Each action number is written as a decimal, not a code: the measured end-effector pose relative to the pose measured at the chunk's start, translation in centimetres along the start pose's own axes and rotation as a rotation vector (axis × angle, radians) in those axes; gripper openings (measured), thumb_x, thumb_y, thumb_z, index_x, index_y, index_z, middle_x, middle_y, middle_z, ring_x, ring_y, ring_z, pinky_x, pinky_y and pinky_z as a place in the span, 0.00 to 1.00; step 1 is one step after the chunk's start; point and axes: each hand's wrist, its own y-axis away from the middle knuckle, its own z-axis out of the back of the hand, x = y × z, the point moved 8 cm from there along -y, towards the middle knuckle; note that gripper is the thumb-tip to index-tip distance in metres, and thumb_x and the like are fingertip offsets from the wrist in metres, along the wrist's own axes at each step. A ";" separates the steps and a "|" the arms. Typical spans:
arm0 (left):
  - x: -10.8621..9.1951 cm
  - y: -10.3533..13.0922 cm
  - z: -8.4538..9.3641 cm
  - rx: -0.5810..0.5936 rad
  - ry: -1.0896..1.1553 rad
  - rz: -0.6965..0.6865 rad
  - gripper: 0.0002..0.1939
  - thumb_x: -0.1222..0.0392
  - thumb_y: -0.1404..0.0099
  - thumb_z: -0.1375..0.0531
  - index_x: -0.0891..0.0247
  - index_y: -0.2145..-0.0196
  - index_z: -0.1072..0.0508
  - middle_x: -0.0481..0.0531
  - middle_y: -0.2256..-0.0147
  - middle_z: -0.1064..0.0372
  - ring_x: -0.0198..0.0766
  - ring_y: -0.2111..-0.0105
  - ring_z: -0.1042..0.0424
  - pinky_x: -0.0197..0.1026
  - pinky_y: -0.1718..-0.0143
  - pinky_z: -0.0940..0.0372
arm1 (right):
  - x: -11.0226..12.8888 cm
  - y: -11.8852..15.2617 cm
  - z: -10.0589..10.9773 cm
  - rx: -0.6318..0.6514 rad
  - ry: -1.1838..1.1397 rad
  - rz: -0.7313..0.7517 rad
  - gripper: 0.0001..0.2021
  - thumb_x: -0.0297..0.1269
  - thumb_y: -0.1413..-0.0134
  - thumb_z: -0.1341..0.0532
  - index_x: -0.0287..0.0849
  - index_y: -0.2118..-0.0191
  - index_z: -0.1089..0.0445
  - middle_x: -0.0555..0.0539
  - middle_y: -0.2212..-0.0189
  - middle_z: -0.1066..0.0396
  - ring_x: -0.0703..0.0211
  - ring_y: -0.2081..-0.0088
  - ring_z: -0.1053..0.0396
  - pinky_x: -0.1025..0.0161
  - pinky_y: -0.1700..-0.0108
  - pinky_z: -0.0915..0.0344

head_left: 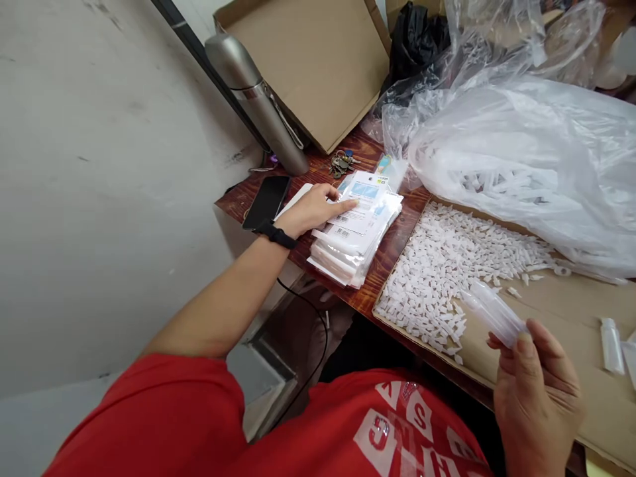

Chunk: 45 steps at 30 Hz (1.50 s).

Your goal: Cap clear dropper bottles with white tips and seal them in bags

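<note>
Through the head camera I see, at the near right, my right hand (539, 391) closed in a pinch on several clear tubes (497, 315), its thumb laid across them. The tubes are over a cardboard tray (556, 331), just beside a spread of small white tips (432, 265); a small bottle (612, 346) lies to the right. Farther left, my left hand (315, 211) has its fingers partly spread, touching the top of a stack of packets (365, 225) on the table (392, 245); I can't tell whether it grips one. Left of that hand lies a phone (267, 201). Beyond are keys (342, 163), a large plastic bag (536, 146) at right and a tilted flask (258, 103) at left.
</note>
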 end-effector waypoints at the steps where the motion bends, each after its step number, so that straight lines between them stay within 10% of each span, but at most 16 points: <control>1: 0.2 0.0 -0.1 0.004 0.056 0.000 0.25 0.41 0.47 0.22 0.59 0.66 0.28 0.53 0.65 0.25 0.51 0.55 0.27 0.52 0.53 0.31 | -0.1 0.0 0.1 -0.005 0.008 -0.008 0.22 0.49 0.59 0.17 0.47 0.57 0.16 0.55 0.64 0.19 0.67 0.68 0.19 0.73 0.63 0.24; 10: -6.7 5.4 -0.7 0.186 0.630 -0.141 0.21 0.41 0.32 0.33 0.55 0.47 0.22 0.47 0.49 0.17 0.51 0.42 0.25 0.56 0.40 0.29 | -0.5 -1.0 0.5 0.014 0.009 -0.189 0.27 0.48 0.66 0.16 0.45 0.57 0.18 0.54 0.71 0.20 0.66 0.73 0.22 0.73 0.67 0.24; 19: -12.8 13.3 -12.4 0.307 1.226 -0.033 0.12 0.54 0.30 0.29 0.59 0.52 0.17 0.53 0.44 0.18 0.49 0.38 0.24 0.49 0.37 0.27 | 1.0 0.0 0.9 0.160 -0.020 -0.082 0.17 0.42 0.56 0.19 0.49 0.58 0.16 0.53 0.70 0.18 0.65 0.74 0.21 0.70 0.69 0.23; 31: -14.4 18.4 -19.9 0.473 1.320 0.131 0.14 0.51 0.30 0.29 0.56 0.49 0.18 0.51 0.43 0.19 0.48 0.36 0.25 0.49 0.36 0.28 | 1.9 0.6 1.8 0.019 0.178 0.327 0.10 0.37 0.42 0.25 0.46 0.55 0.18 0.50 0.59 0.17 0.61 0.64 0.18 0.60 0.58 0.18; 36: -14.0 18.8 -21.0 0.529 1.296 0.175 0.15 0.51 0.29 0.29 0.56 0.48 0.19 0.52 0.41 0.21 0.47 0.37 0.25 0.48 0.36 0.29 | 3.3 0.8 0.0 0.337 0.372 0.407 0.11 0.37 0.38 0.28 0.48 0.51 0.21 0.47 0.50 0.18 0.57 0.56 0.17 0.57 0.53 0.17; 41: -13.0 18.9 -21.7 0.816 1.208 0.350 0.13 0.53 0.26 0.32 0.61 0.49 0.18 0.56 0.47 0.17 0.44 0.49 0.18 0.43 0.47 0.25 | 8.1 2.2 -0.9 0.544 0.897 1.054 0.28 0.36 0.46 0.22 0.55 0.41 0.27 0.47 0.47 0.24 0.52 0.46 0.22 0.52 0.42 0.22; 45: -12.7 19.9 -22.3 0.920 1.173 0.401 0.16 0.52 0.25 0.33 0.62 0.45 0.19 0.59 0.48 0.17 0.45 0.52 0.17 0.46 0.47 0.26 | 8.8 1.9 -2.4 0.688 1.001 1.156 0.36 0.40 0.41 0.25 0.56 0.30 0.37 0.42 0.37 0.30 0.45 0.34 0.30 0.43 0.33 0.30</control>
